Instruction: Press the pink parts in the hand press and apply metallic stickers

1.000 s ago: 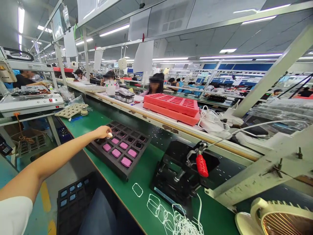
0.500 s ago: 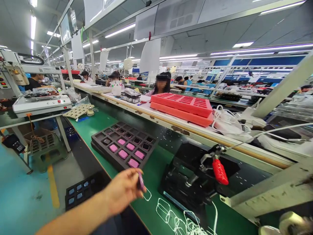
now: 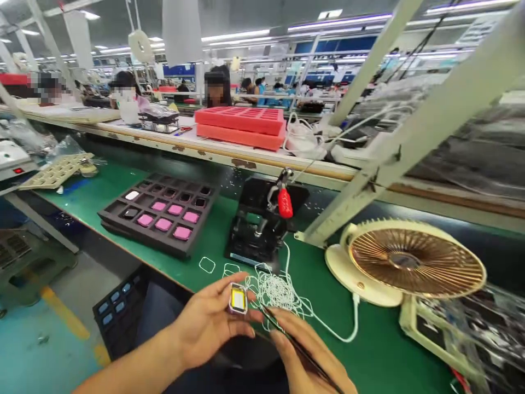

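Note:
My left hand (image 3: pixel 205 323) pinches a small watch case (image 3: pixel 238 300), purplish at its edge, its face showing a yellow border around a pale rectangle. Close by on the right, my right hand (image 3: pixel 307 350) is closed on dark, thin tweezers (image 3: pixel 296 345), their tips pointing toward the watch case. Just beyond both hands lies a tangled pile of thin white ring gaskets (image 3: pixel 279 290). One loose white ring (image 3: pixel 207 265) rests apart from it on the green bench. Left of there, a dark foam tray (image 3: pixel 143 243) holds several pink-covered pieces (image 3: pixel 163 224) and black ones.
A black clamp fixture (image 3: pixel 250 235) with a red handle (image 3: pixel 285 203) stands behind the rings. To the right are a cream fan (image 3: pixel 414 260) and its white cable. Red foam trays (image 3: pixel 240 128) sit on the shelf. Below left is another black tray (image 3: pixel 107 306). Co-workers sit beyond.
The view has swung right. My left hand has drawn the watch case back from beside the foam tray and turned its face toward me. My right hand has come into view with tweezers.

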A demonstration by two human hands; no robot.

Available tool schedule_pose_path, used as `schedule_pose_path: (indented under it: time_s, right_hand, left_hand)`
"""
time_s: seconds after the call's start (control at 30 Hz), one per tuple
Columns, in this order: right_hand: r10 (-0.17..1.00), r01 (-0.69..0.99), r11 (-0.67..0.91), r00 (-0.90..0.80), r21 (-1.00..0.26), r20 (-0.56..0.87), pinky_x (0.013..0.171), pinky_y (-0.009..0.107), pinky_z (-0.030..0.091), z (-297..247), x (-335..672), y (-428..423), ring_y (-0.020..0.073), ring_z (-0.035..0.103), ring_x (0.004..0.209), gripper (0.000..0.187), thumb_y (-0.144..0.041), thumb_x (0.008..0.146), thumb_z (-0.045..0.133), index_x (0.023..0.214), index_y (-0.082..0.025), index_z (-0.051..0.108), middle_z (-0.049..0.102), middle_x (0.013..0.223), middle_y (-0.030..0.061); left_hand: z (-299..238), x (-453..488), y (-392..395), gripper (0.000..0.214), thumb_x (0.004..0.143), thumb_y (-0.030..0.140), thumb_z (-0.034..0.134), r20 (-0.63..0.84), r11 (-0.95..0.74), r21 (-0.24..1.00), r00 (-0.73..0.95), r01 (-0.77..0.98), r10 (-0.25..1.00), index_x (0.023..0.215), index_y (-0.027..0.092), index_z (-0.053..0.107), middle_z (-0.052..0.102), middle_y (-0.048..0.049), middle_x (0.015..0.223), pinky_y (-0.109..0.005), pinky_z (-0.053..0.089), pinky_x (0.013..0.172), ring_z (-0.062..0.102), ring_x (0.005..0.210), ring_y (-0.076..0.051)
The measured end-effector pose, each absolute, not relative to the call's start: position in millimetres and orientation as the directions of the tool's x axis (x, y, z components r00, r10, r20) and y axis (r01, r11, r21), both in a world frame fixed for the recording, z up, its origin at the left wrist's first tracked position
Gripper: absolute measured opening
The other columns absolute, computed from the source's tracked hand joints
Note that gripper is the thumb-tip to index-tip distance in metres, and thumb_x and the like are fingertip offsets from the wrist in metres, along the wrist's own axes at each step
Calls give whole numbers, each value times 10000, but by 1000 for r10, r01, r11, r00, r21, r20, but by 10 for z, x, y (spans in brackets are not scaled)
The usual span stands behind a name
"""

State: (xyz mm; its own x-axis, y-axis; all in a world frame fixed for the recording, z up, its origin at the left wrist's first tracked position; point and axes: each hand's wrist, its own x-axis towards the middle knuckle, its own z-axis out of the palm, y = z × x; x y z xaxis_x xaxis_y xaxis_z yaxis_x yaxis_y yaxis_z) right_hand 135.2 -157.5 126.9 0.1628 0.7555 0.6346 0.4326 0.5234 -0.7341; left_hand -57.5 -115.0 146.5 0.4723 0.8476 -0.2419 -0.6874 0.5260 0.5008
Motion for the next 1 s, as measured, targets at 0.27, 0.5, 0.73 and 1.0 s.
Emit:
schedule_pose_path:
  time_s: [0.27,0.5,0.73,1.0]
  right_hand:
    - [667,355,715,-88,-602,740,1114,552,615,1389,1186,-1557,319,712,1267,442,19,943,694,1298,-241,736,768,1257,79]
    - [660,373,729,-164,-574,733,1107,522,631,1328,1181,-1551,302,714,1266,438,14,950,692,1310,-233,731,764,1273,74]
    - [655,381,737,-198,-558,729,1125,537,617,1280,1188,-1550,311,695,1299,464,39,943,683,1331,-212,723,748,1314,88]
    - [585,385,778,-156,-496,796,1090,585,626,1163,1164,-1562,341,684,1310,444,50,955,667,1312,-201,749,758,1289,105]
  left_hand:
    - [1581,-625,-1263,445,920,351,846,-197,398,757,400,-518,895,1342,258,739,775,-117,1244,-316,591,917,734,1030,-196]
    - [1610,-639,-1301,440,942,421,806,-165,342,855,419,-390,893,1353,283,732,739,-116,1390,-425,543,1123,681,1297,-274]
    - [1586,-651,-1302,496,941,473,790,-181,327,892,416,-311,891,1391,285,703,698,-109,1465,-446,421,1250,607,1405,-278]
    - [1548,-633,-1293,467,923,421,828,-241,406,845,428,-350,871,1344,243,732,764,-117,1283,-368,535,1039,686,1189,-247]
